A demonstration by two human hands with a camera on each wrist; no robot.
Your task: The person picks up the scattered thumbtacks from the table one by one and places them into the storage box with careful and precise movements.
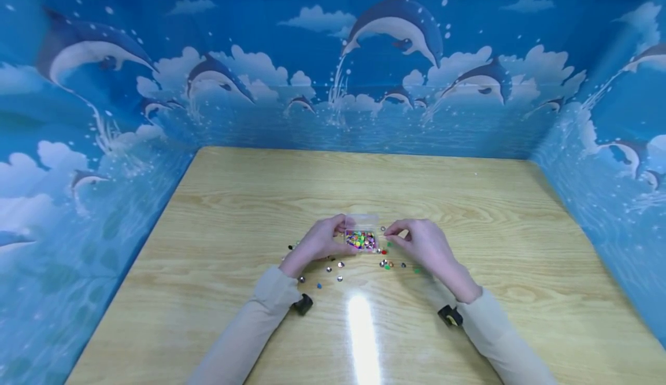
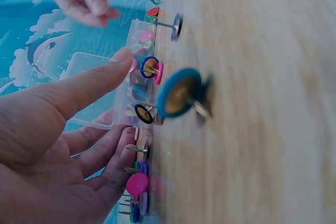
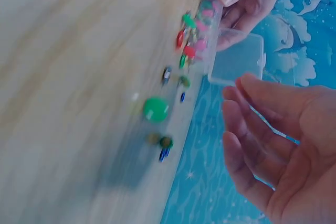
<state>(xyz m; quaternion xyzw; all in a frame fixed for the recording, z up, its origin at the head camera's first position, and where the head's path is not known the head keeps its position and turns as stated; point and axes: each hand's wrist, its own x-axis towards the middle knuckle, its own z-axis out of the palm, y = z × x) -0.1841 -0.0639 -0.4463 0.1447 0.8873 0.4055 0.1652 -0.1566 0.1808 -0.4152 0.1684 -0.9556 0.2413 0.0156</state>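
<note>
A small clear plastic box [image 2: 122, 103] of colourful thumbtacks [image 1: 361, 239] stands on the table, its clear lid [image 3: 239, 59] tipped back. My left hand [image 1: 324, 238] holds the box from the left, thumb along the near side and fingers around behind. Just right of the box, my right hand [image 1: 421, 240] hovers above the tabletop with bent fingers, thumb and index finger close to each other. Nothing shows between those fingertips in either wrist view. Loose thumbtacks lie around both hands, among them a teal one [image 2: 179, 93] and a green one [image 3: 156, 109].
The wooden table [image 1: 250, 194] carries several scattered silver, red, green and blue thumbtacks, some points up, mostly in front of and beside the box. Dolphin-printed cloth walls [image 1: 291, 125] border the table at the back and both sides. A bright light reflection [image 1: 362, 333] falls near the front.
</note>
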